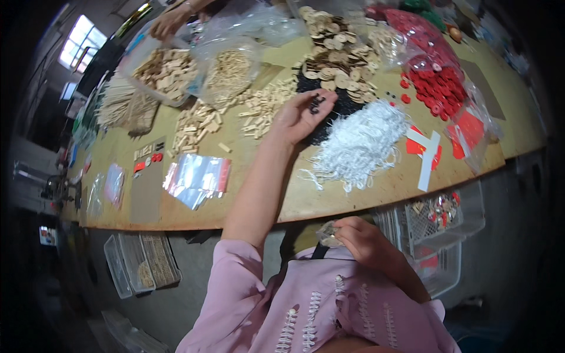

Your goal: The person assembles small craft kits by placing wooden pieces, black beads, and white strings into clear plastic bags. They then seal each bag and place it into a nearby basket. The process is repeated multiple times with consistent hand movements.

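Note:
Reaching over the table, my left hand (301,117) is turned palm up with its fingers curled, and a few small black pieces (318,104) rest in them. Just beneath and beyond it spreads a pile of the same black pieces (344,105). A heap of white strings (362,144) lies to the right of this hand, and small wooden blocks (262,109) lie to its left. Low at my lap, my right hand (366,240) is closed on a small clear plastic bag (329,233). Whatever is inside the bag is hard to make out.
Round wooden discs (335,56) are heaped at the back, red discs (435,91) at the right. Flat zip bags (197,179) lie near the front edge. Bags of wooden pieces (168,73) stand far left, near another person's hand (170,22). Crates (144,265) sit below the table (253,170).

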`<state>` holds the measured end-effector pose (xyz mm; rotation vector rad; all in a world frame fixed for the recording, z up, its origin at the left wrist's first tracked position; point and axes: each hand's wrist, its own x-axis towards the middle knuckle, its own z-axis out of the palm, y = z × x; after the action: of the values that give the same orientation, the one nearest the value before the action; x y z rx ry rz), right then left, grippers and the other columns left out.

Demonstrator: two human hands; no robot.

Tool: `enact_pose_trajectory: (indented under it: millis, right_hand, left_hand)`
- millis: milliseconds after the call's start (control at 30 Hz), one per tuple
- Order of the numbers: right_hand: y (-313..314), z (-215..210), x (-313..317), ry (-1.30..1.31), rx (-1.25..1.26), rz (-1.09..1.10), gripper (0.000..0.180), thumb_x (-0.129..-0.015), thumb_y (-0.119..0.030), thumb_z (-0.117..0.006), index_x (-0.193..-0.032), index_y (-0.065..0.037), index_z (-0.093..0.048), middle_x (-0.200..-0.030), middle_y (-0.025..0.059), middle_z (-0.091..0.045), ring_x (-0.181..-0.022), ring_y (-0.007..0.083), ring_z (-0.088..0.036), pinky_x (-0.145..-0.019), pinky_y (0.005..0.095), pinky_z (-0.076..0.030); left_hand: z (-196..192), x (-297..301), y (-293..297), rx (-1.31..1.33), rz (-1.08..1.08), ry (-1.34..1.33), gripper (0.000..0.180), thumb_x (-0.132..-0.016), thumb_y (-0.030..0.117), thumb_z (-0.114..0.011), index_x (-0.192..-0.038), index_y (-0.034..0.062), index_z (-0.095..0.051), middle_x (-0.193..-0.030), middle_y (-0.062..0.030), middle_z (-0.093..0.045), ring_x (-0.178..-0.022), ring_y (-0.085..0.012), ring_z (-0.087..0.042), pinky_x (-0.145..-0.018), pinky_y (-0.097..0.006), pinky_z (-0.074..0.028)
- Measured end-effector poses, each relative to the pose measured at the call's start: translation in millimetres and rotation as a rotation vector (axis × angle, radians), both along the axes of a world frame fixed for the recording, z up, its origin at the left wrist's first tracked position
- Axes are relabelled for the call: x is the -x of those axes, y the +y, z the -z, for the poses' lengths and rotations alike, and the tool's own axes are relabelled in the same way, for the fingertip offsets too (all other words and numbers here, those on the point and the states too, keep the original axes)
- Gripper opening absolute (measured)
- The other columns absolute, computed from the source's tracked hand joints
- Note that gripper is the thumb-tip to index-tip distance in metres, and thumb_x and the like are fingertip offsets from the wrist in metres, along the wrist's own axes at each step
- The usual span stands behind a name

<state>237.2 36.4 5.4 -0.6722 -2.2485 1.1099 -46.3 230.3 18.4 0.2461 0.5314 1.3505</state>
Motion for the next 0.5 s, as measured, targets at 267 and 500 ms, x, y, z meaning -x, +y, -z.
enact_pose_trajectory:
  millis: [267,500]
  right_hand:
    - [2,4,1,-0.022,-0.055,0.017,0.009,-0.09,0.0,-0.071,-0.097,-0.002,-0.066,-0.112,0.0193,-0.071,-0.104,0.0392,-0.068,-0.09,0.0431,-0.056]
    - [3,-7,4,-0.047,-0.037,-0.028,0.01,-0.089,0.0,-0.07,-0.097,-0.002,-0.065,-0.111,0.0208,-0.07,-0.104,0.0416,-0.068,-0.091,0.0448,-0.056]
  left_hand:
    - [4,-17,12,0.049,-0.04,0.389,0.029,-0.106,0.007,-0.055,-0.131,-0.0085,-0.056,-0.11,-0.0228,-0.07,-0.095,-0.0223,-0.073,-0.077,-0.025,-0.065]
    - [2,-8,0,0.055,-0.01,0.471,0.027,-0.109,0.012,-0.051,-0.132,0.0015,-0.059,-0.085,-0.0035,-0.06,-0.063,-0.0058,-0.05,-0.047,-0.015,-0.042]
